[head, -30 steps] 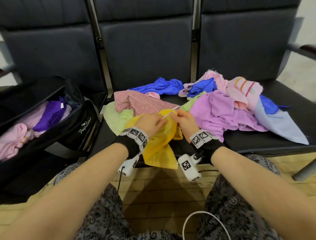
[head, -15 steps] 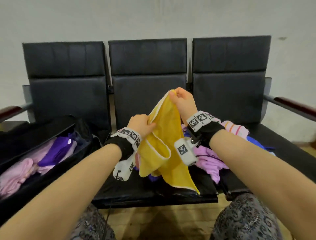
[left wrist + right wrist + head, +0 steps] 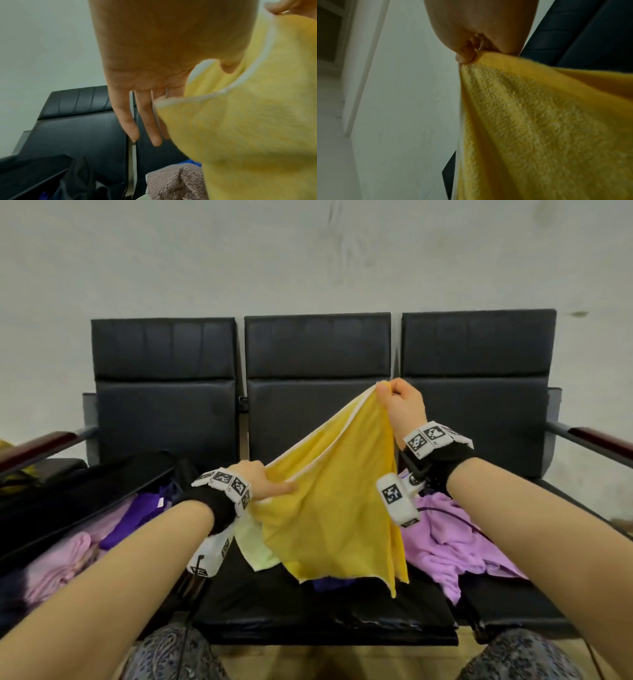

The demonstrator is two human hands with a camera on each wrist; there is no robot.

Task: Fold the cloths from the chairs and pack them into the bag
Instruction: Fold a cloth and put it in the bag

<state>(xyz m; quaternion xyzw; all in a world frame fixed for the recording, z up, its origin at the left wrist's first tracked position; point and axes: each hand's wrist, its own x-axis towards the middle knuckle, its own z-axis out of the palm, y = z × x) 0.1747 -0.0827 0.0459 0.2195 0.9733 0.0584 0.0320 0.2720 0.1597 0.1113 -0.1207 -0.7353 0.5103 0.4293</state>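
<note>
Left of our left fingers, the bag [image 3: 85, 484] stands open with cloths already inside. A second ago both hands met low on the seat; now they are raised and apart, so the yellow cloth [image 3: 335, 508] hangs stretched between them, opened for folding but not yet packed. Our left hand [image 3: 260, 479] traps its lower edge under the thumb; only the left wrist view shows the fingers [image 3: 150, 121] straight. Our right hand [image 3: 400, 402] holds the top corner, and the right wrist view shows fingertips [image 3: 465, 56] pinching it.

Yellow cloth [image 3: 329, 508] hangs aloft, doubled; black bag [image 3: 85, 491] open, pink cloths [image 3: 65, 556] inside.
</note>
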